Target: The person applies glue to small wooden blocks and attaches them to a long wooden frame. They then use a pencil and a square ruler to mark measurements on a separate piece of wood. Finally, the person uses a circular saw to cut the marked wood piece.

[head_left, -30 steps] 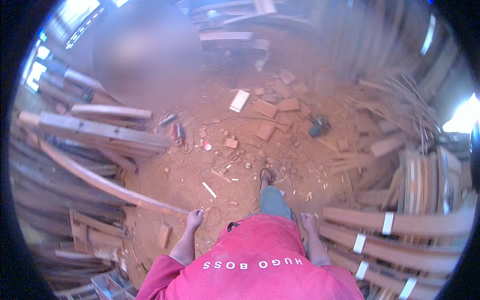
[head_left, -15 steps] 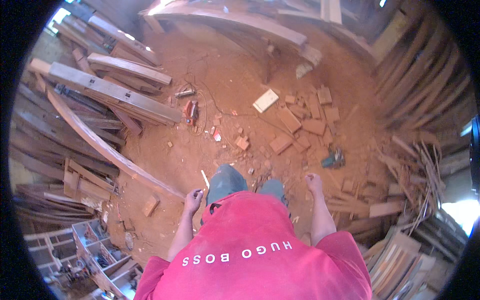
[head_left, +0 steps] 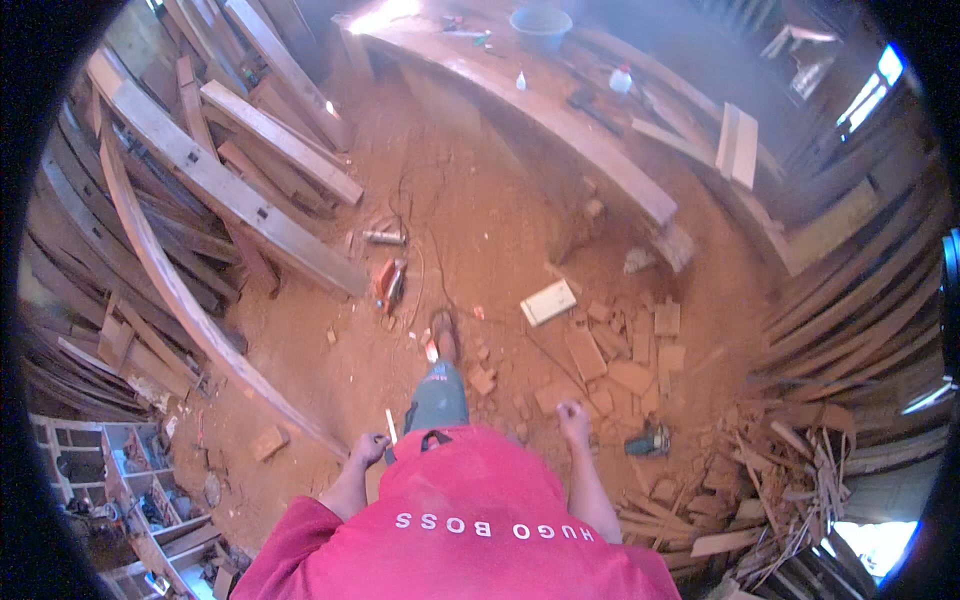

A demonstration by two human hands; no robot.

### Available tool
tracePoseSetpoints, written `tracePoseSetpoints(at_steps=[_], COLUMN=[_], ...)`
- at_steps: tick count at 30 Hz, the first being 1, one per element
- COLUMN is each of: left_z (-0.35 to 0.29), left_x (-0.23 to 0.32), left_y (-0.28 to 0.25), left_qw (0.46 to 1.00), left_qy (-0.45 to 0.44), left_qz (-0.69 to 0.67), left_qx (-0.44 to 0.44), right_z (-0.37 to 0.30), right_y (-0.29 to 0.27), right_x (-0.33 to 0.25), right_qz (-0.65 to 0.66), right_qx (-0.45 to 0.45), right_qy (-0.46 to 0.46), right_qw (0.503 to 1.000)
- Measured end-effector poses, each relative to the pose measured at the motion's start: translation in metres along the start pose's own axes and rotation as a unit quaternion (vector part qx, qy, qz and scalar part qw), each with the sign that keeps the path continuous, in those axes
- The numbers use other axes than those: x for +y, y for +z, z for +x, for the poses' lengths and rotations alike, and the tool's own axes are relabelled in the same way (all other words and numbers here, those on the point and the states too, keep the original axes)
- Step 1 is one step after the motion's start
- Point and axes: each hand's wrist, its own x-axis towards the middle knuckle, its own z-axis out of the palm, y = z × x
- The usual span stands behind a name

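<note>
My left hand [head_left: 370,448] hangs beside my left hip, its fingers loosely curled, and nothing shows in them. Close to it is a thin white strip [head_left: 390,424]; I cannot tell whether it lies on the floor or sticks out at my trousers. My right hand [head_left: 573,420] is held out in front on the right, also curled, with nothing visible in it. Past it on the floor lie wood offcuts [head_left: 630,376] and a teal power tool [head_left: 648,440]. My left leg [head_left: 438,395] is stretched forward, the foot on the dusty floor.
Ahead stands a long bench [head_left: 540,110] bearing a bucket [head_left: 541,27] and bottles. Long beams [head_left: 230,195] lean on the left beside a red power tool [head_left: 388,285] and a cable. A white box [head_left: 548,303] lies ahead. Scrap strips [head_left: 780,480] heap up right; a compartmented tray [head_left: 140,480] stands left.
My view has shifted forward, so more of the bench top shows. My left leg has stepped out. Both hands sit lower in view, the right one further left; both remain curled.
</note>
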Motion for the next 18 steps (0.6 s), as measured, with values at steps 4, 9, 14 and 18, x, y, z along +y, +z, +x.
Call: tracePoseSetpoints(at_steps=[4,9,14,18], left_z=[0.136,0.204,0.272,0.317], left_x=[0.063,0.207,0.283,0.330], left_y=[-0.068,-0.208,-0.338,-0.374], left_qw=[0.996,0.981,0.948,0.923], left_qy=[0.080,0.105,0.143,0.133], left_qz=[-0.030,-0.148,-0.244,-0.339], left_qx=[-0.004,0.070,0.147,0.128], right_z=[0.054,0.134,0.288,0.433], right_y=[0.043,0.036,0.056,0.074], right_x=[-0.011,-0.098,-0.268,-0.331], right_qz=[-0.062,-0.206,-0.067,0.002], right_qx=[-0.036,-0.190,-0.009,0.053], right_qy=[0.018,0.112,-0.025,-0.102], right_qw=[0.997,0.953,0.997,0.993])
